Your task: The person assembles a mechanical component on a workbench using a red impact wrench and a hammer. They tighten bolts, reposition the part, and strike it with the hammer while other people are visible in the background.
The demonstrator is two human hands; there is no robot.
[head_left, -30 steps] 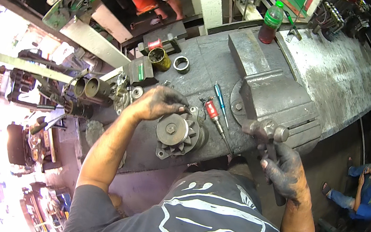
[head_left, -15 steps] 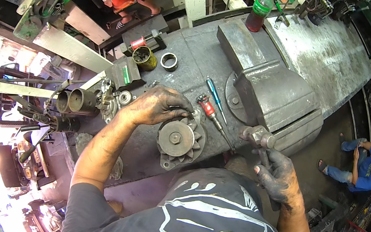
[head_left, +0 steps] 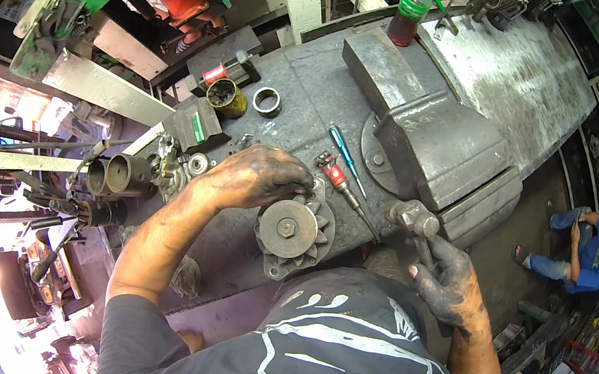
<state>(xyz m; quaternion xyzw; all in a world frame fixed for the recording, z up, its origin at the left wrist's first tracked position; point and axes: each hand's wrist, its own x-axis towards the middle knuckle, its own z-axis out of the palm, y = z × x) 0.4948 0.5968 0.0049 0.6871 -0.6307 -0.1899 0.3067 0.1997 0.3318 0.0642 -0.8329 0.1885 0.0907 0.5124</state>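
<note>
An alternator (head_left: 286, 230) with a round pulley and a finned fan lies on the grey metal bench near its front edge, pulley side up. My left hand (head_left: 267, 176) is at its far side, fingers curled down and pressed together against the rim by the upper lug; the fingertips are partly hidden. In my blackened right hand (head_left: 449, 284) is the handle of a hammer (head_left: 416, 219), its steel head raised off to the right, beside the vise. Between the two lie a red-handled screwdriver (head_left: 335, 175) and a blue screwdriver (head_left: 345, 153).
A large bench vise (head_left: 442, 148) fills the right of the bench. Farther back stand a yellow tin (head_left: 228, 101), a metal ring (head_left: 267, 102) and a bottle of red liquid (head_left: 410, 16). Metal parts (head_left: 172, 174) lie left. A person in blue (head_left: 592, 255) sits at right.
The alternator has shifted slightly right and toward me under my left hand. My right hand keeps the hammer at about the same place. The view has turned a little.
</note>
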